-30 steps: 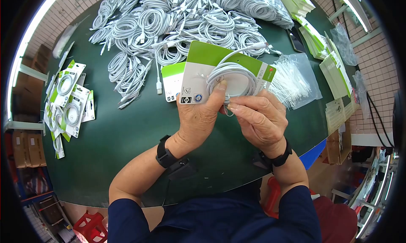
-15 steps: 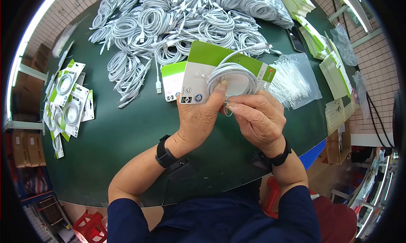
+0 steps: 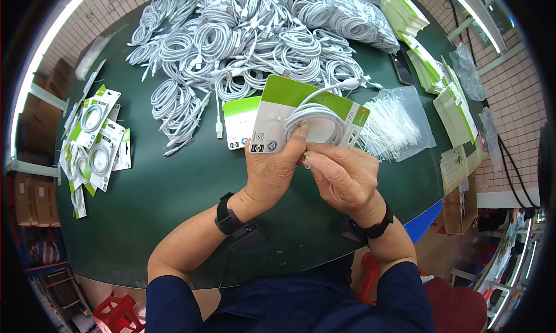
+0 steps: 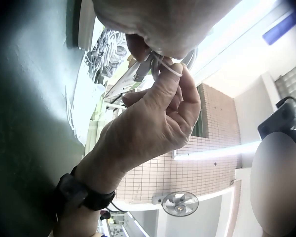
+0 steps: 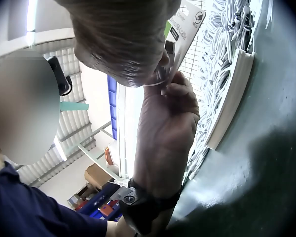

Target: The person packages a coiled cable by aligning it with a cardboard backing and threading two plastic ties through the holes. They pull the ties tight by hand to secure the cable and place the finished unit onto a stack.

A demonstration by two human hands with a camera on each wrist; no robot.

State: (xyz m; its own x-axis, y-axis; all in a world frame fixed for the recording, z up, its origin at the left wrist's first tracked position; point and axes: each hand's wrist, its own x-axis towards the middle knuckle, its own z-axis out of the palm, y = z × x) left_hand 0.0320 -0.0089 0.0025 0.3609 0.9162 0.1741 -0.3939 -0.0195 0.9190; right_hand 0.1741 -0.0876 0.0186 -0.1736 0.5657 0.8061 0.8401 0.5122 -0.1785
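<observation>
We see the coiled cable (image 3: 318, 108) lying against the face of a green-and-white card (image 3: 269, 123), raised above the dark table (image 3: 174, 228) between both hands. The left hand (image 3: 269, 169) grips card and coil together, its thumb pressed over the coil's lower strands, apparently so that the loops stay flat and do not slip; the fingers behind the card are hidden from us. The right hand (image 3: 346, 175) pinches a thin white strip (image 4: 168, 67) narrowly between thumb and forefinger just below the coil, which we judge leaves the left hand free to steady everything. Beyond lies the cable heap (image 3: 231, 49), with loose white ties (image 3: 387, 124) to the right, probably for an easy reach. Carded cables (image 3: 95, 139) sit well apart at the left, likely to keep them from mixing with the loose ones.
</observation>
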